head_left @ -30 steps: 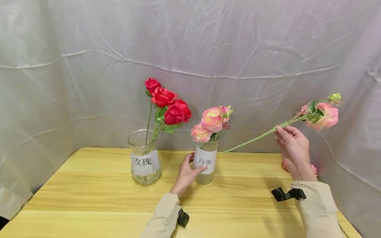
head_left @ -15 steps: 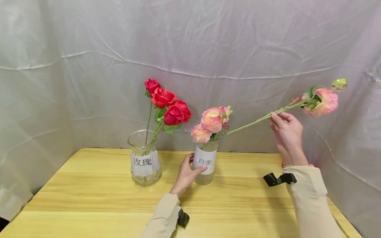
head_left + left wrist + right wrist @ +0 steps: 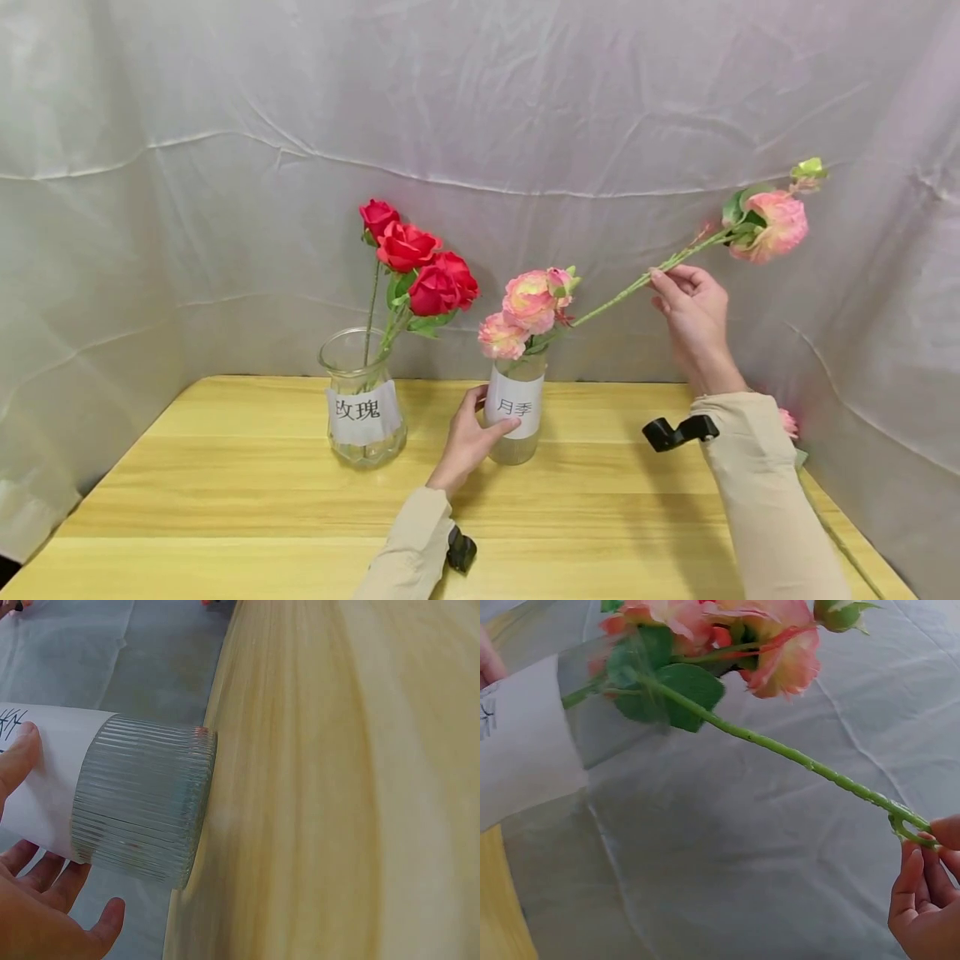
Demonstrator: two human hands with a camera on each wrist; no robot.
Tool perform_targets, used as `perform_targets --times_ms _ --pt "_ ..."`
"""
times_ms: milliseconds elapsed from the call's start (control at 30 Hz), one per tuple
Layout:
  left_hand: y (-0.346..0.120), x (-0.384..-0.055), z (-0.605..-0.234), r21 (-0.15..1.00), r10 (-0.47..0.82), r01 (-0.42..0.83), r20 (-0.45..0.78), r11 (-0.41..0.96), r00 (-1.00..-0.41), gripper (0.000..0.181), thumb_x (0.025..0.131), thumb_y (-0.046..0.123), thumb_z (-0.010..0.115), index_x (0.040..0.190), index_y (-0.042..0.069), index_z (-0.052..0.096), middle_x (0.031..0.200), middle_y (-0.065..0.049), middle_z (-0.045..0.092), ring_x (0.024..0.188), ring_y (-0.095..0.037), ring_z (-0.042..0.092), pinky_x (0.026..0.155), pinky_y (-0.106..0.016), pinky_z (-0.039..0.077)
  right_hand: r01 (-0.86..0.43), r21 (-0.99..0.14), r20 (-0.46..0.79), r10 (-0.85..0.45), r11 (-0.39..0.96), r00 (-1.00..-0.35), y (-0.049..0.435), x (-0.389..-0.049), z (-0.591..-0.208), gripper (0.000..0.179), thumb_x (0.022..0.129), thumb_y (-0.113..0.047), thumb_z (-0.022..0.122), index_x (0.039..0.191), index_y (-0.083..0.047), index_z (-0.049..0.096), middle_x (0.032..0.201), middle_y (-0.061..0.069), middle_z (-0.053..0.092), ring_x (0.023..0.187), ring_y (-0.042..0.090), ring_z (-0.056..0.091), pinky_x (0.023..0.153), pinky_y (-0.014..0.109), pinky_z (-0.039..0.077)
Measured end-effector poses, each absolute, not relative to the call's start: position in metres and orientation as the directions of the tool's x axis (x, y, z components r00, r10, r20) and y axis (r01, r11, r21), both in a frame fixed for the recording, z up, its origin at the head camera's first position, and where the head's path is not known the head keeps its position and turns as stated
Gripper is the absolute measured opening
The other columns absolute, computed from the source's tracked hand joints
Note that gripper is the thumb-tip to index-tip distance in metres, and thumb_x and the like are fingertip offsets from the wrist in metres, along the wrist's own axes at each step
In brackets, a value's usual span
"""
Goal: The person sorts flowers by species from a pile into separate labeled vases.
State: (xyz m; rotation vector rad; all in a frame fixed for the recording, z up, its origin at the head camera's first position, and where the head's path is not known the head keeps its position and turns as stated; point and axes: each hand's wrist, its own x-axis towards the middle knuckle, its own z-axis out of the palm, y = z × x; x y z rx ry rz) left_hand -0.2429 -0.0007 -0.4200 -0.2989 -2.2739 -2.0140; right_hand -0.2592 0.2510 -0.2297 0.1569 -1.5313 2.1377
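Note:
My left hand grips a ribbed glass vase from the left, its thumb on the white paper label. In the left wrist view, the vase base is seen side-on against the wooden table. Pink and yellow flowers crowd the vase's mouth. To the right and higher, my right hand pinches the green stem of a pink flower, which slants down leftward. Its lower end is at the vase mouth, where the right wrist view shows the stem running behind the glass.
Left of the held vase stands a wider clear vase, labelled too, with several red roses. Another pink flower lies along the table's right edge, partly hidden by the right sleeve. A pale grey curtain hangs behind the table.
My right hand has moved left and up with the pink flower, tilting it steeper, and the stem's lower end has come to the vase mouth. My left hand has stayed on the vase.

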Motion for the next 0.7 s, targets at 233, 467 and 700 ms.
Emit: perform_targets --times_ms 233,467,700 --pt "-0.001 -0.245 -0.421 0.968 0.081 0.222 0.214 0.120 -0.974 0.065 0.082 0.019 0.078 0.135 0.001 0.044 0.135 -0.018 0.049 0.125 -0.037 0.043 0.101 -0.052 0.037 -0.456 -0.873 0.405 0.265 -0.174 -0.875 0.251 -0.261 -0.225 0.010 0.088 0.001 0.068 0.089 -0.005 0.059 0.078 -0.002 0.069 0.074 0.008 0.065 0.063 0.018 0.048" --pt "0.000 -0.244 -0.423 0.969 0.077 0.214 0.205 0.127 -0.976 0.066 0.082 0.018 0.078 0.135 0.000 0.045 0.135 -0.019 0.049 0.125 -0.037 0.044 0.102 -0.052 0.036 -0.439 -0.897 0.415 0.243 -0.052 -0.877 0.238 -0.264 -0.234 0.011 0.089 0.000 0.066 0.089 -0.007 0.058 0.077 -0.006 0.068 0.072 0.005 0.062 0.064 0.016 0.048" --pt "0.000 -0.244 -0.423 0.968 0.073 0.220 0.212 0.118 -0.974 0.066 0.081 0.018 0.079 0.134 0.000 0.045 0.135 -0.020 0.049 0.125 -0.038 0.044 0.103 -0.053 0.036 -0.437 -0.899 0.433 0.214 0.028 -0.876 0.226 -0.268 -0.241 0.010 0.090 0.001 0.065 0.092 -0.005 0.056 0.079 -0.011 0.068 0.073 0.003 0.061 0.065 0.017 0.049"
